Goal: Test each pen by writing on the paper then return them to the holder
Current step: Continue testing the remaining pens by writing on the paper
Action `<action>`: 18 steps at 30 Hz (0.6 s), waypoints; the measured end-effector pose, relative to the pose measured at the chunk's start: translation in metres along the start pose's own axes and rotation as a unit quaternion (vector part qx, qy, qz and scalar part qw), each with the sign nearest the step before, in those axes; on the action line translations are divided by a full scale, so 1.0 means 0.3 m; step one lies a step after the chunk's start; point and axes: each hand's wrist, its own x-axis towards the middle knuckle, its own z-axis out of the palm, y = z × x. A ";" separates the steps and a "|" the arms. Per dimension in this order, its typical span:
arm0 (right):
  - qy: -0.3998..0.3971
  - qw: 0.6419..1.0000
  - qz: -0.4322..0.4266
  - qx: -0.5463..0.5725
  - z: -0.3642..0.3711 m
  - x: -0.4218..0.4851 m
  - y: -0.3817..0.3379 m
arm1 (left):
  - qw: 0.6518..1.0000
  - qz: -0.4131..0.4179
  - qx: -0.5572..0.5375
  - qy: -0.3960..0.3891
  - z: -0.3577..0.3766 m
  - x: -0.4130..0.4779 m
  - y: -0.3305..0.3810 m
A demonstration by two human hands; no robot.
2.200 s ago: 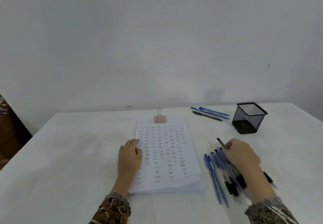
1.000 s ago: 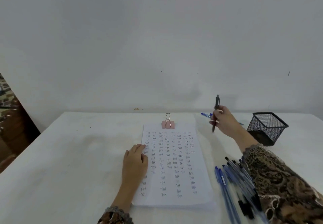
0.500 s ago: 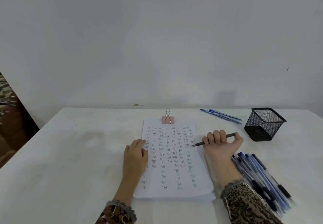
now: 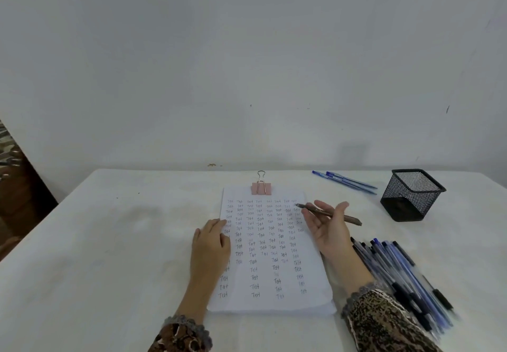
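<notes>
The left hand (image 4: 210,244) lies flat at centre frame, fingers (image 4: 216,224) straight and together, pressing the left edge of the paper (image 4: 269,269). Just right of it the right hand (image 4: 327,231) is turned palm up, fingers loose and apart. The dark pen (image 4: 354,220) rests across them, its tip over the sheet's upper right. The mesh holder (image 4: 411,195) stands on the counter (image 4: 123,242) further right.

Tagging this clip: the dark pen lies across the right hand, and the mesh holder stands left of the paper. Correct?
No: the head view shows the mesh holder right of the paper. The dark pen does lie across the right hand.
</notes>
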 end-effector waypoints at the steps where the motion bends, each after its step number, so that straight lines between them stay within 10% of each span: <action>1: -0.006 1.000 0.008 0.004 0.002 -0.009 0.000 | 1.000 -0.002 -0.001 -0.001 0.000 0.000 0.002; 18: 0.000 0.896 -0.162 -0.412 -0.027 -0.017 0.042 | 1.000 0.002 -0.004 -0.005 -0.005 -0.002 0.000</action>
